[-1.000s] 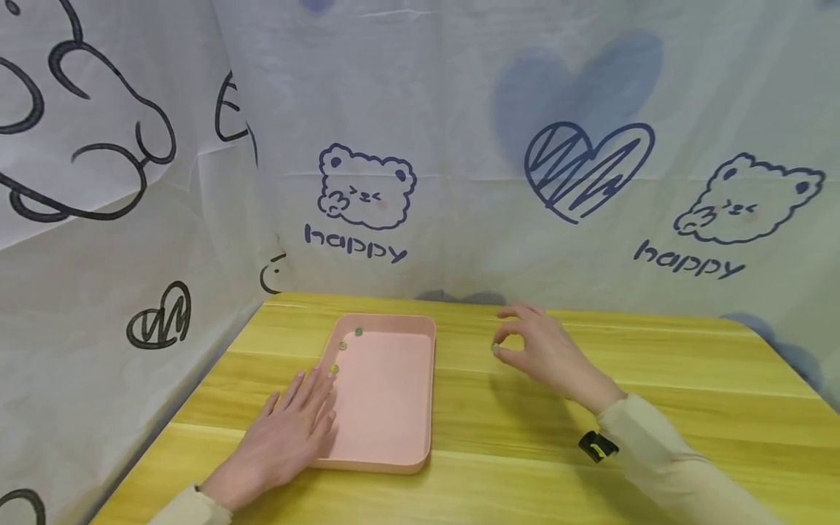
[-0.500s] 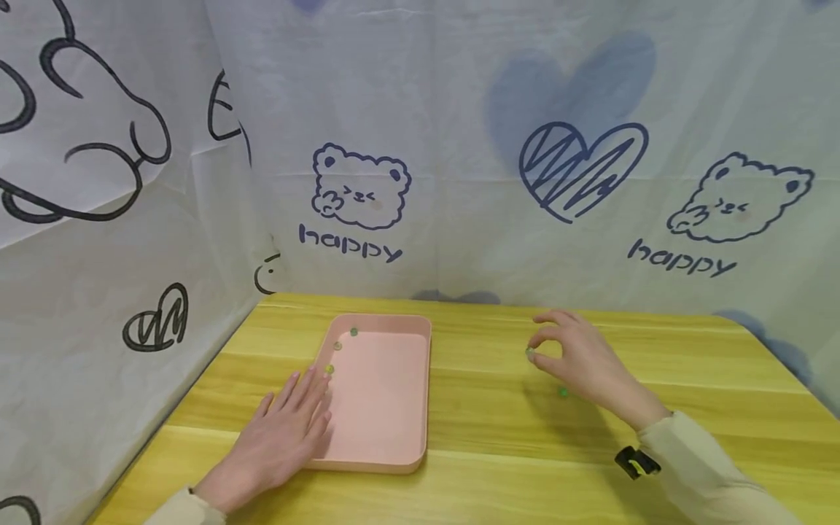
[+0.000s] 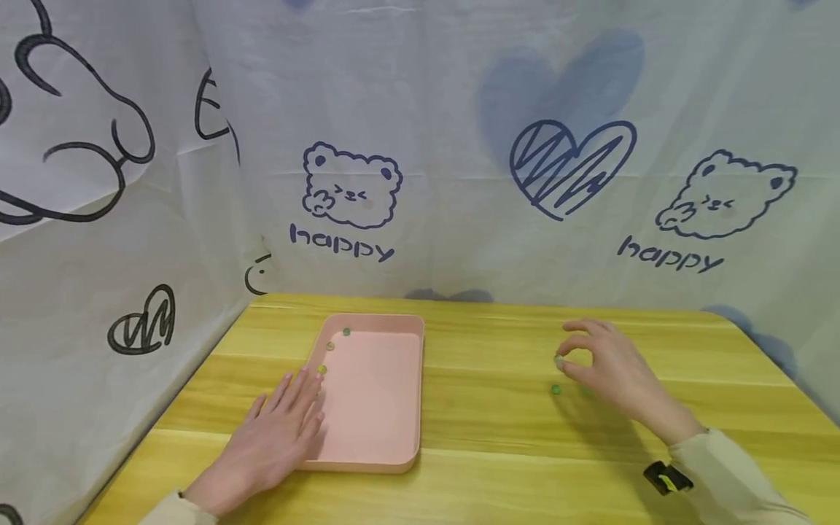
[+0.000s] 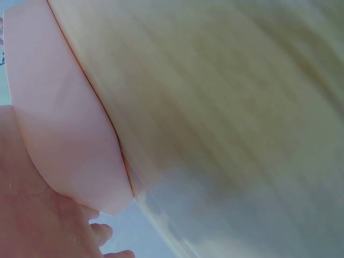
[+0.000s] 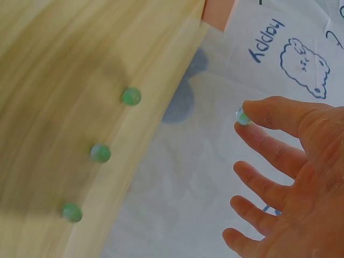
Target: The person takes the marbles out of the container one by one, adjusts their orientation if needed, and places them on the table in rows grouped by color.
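My right hand point(image 3: 617, 368) is raised over the table right of the pink tray point(image 3: 370, 467), pinching a small glass marble point(image 5: 243, 116) between thumb and index finger. Its other fingers are spread. Below it, a green marble point(image 3: 555, 389) sits on the wood. The right wrist view has this and two more in a row: an upper marble point(image 5: 131, 96), a middle marble point(image 5: 100, 153) and a lower marble point(image 5: 72, 212). My left hand point(image 3: 269, 441) lies over the tray's left rim, fingers straight. Along that side inside are a green marble point(image 3: 346, 332), a pale marble point(image 3: 330, 346) and a yellowish marble point(image 3: 321, 370).
The yellow wood-grain table point(image 3: 485, 430) runs back to a white printed cloth point(image 3: 453, 146). Another stretch of cloth point(image 3: 85, 408) borders its left side. A black strap point(image 3: 667, 478) is on my right wrist.
My right hand has moved right, away from the tray, still pinching the marble. Green marbles on the table have come into sight beneath it. The left hand keeps its place on the tray.
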Demonstrator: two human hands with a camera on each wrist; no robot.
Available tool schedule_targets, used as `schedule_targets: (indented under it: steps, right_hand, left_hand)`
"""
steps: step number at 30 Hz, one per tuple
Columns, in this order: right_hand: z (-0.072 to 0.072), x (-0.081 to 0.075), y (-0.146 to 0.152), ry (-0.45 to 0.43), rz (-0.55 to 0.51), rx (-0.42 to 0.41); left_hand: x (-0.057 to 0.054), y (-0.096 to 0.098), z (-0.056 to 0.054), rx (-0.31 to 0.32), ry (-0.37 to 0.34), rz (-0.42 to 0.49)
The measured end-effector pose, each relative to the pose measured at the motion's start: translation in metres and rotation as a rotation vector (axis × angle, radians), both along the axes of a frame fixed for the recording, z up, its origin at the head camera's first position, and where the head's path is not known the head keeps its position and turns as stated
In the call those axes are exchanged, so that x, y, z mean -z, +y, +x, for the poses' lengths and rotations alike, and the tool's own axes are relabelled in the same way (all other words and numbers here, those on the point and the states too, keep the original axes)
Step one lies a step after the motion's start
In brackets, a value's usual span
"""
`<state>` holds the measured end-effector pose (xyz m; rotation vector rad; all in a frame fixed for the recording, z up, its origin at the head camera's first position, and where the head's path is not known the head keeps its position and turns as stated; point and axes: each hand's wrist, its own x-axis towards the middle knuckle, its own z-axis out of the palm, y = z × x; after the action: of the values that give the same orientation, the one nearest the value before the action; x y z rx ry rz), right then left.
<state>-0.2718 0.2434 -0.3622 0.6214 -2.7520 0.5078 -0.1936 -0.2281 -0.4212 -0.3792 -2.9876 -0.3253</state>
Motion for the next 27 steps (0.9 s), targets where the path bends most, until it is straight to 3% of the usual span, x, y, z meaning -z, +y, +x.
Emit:
schedule_targets:
  steps: [14,27]
  right_hand:
    - [0.008,0.007,0.037,-0.006,0.011,0.074]
    - [0.005,0.020,0.073,-0.012,0.041,0.133]
  left_hand:
    - [0.001,-0.002,0.001,0.002,-0.023,0.010]
    - [0.002,0.001,-0.001,0.001,-0.017,-0.003]
